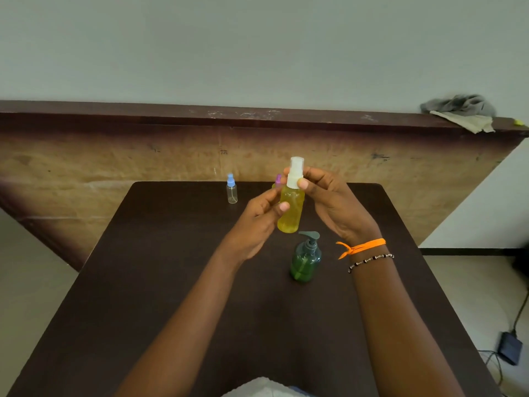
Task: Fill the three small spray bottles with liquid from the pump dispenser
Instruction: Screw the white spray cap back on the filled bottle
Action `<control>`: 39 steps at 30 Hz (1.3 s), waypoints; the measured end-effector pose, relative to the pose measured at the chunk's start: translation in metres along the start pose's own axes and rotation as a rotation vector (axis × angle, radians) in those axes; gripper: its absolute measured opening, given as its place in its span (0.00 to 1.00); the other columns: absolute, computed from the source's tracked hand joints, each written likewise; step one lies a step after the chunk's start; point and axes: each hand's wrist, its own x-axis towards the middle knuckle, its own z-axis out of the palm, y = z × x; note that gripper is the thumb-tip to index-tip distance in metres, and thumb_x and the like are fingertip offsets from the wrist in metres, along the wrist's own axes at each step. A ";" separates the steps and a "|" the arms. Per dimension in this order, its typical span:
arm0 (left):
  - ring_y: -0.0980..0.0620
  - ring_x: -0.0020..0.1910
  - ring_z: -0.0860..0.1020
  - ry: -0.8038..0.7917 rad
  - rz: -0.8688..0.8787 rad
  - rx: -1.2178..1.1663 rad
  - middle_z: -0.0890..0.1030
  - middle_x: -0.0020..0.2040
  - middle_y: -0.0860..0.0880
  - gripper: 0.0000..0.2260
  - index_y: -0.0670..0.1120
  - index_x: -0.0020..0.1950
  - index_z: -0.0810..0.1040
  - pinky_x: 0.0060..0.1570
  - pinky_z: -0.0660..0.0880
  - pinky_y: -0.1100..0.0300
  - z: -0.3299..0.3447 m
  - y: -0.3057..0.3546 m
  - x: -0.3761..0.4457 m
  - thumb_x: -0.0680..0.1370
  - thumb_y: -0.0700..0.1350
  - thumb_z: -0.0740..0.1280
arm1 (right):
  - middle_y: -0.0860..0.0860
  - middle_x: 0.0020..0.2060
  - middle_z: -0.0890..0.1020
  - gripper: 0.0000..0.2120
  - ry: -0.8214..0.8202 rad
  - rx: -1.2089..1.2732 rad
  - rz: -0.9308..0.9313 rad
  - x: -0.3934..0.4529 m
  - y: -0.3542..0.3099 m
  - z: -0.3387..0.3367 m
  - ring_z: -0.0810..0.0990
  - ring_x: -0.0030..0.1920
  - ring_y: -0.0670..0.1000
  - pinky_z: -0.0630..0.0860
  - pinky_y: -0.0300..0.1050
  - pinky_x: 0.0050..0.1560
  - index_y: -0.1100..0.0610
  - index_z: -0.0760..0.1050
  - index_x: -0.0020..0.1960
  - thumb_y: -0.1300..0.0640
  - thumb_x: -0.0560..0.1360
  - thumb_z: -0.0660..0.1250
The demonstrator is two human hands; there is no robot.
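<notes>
**While capped: yellow-filled spray bottle held above the surface**

Gripping yellow spray bottle [290, 212] upright with left hand [257, 222], fingers curled round its body; pinching white cap [295, 174] with right hand [335, 204]. Standing apart: green pump dispenser [305, 260] nearer, blue-capped empty bottle [232, 190] farther left on surface [171, 267].

**Looks like a plain room, maybe someone's home**

Bare pale wall [257, 47], dark table [143, 282] pushed against a worn wooden ledge [171, 116] with crumpled rags [461, 110] on it, tiled floor, power adapter [509, 348] and cables lying there. Can't tell more.
</notes>
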 end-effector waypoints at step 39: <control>0.58 0.50 0.79 0.078 0.018 -0.018 0.83 0.47 0.54 0.20 0.45 0.62 0.74 0.49 0.76 0.64 0.006 -0.011 -0.005 0.70 0.42 0.72 | 0.49 0.39 0.87 0.21 0.135 0.205 0.112 -0.008 0.003 0.003 0.85 0.43 0.44 0.79 0.36 0.45 0.56 0.83 0.47 0.52 0.55 0.78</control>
